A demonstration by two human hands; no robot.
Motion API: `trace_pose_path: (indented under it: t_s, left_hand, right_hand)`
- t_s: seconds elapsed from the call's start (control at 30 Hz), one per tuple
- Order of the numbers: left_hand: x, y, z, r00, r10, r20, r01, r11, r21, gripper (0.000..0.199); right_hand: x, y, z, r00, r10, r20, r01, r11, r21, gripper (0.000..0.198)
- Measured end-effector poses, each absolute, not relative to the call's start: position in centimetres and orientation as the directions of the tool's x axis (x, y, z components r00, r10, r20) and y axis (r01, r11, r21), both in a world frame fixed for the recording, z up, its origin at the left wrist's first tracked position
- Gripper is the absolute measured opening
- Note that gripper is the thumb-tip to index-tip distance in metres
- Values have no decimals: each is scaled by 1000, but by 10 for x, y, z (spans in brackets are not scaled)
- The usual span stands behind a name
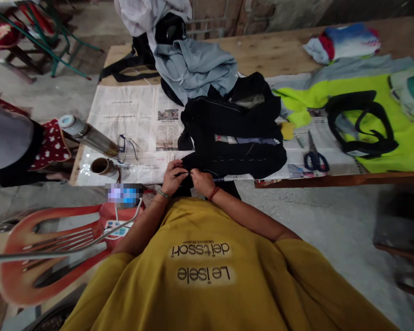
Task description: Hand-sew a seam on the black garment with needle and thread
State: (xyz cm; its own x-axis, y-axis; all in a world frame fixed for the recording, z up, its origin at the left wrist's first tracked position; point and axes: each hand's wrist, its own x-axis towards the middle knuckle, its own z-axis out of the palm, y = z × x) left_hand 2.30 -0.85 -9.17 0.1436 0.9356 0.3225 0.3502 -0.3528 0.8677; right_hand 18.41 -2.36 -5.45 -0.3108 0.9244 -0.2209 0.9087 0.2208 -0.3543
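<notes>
A black garment (238, 154) with dashed white stitching lies on the newspaper-covered table, its legs or sleeves spread to the right. At its near left end, close to my body, my left hand (173, 178) pinches the black cloth between thumb and fingers. My right hand (202, 182) is right beside it, fingers closed on the same edge. The two sets of fingertips almost meet. Whether a needle or thread is between them is too small to tell. Dark-handled scissors (315, 158) lie to the right of the garment.
Left on the table stand a glass bottle (89, 135), a brown cup (104, 167) and eyeglasses (126, 148). Behind is grey clothing (196, 66); rightward, a yellow-green garment (376, 142) and black strap (334, 124). A red plastic chair (48, 216) holds a power strip (117, 228). A person sits left.
</notes>
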Motion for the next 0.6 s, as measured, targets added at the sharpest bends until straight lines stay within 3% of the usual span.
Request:
trace_pose_path:
  t_s: [0.2,0.43,0.6]
  left_hand:
    - [22,-12,-82,199,949,245,332,-301,894,19]
    - [20,-6,-83,6,1000,1,158,-2,988,37]
    - [25,-3,-87,-21,999,-40,247,44,968,19]
  right_hand:
    - [186,-21,-58,-300,932,-202,903,209,-375,29]
    - [187,-19,-62,-288,943,-170,887,196,-418,32]
    - [186,-19,-63,-297,942,-158,882,207,-422,32]
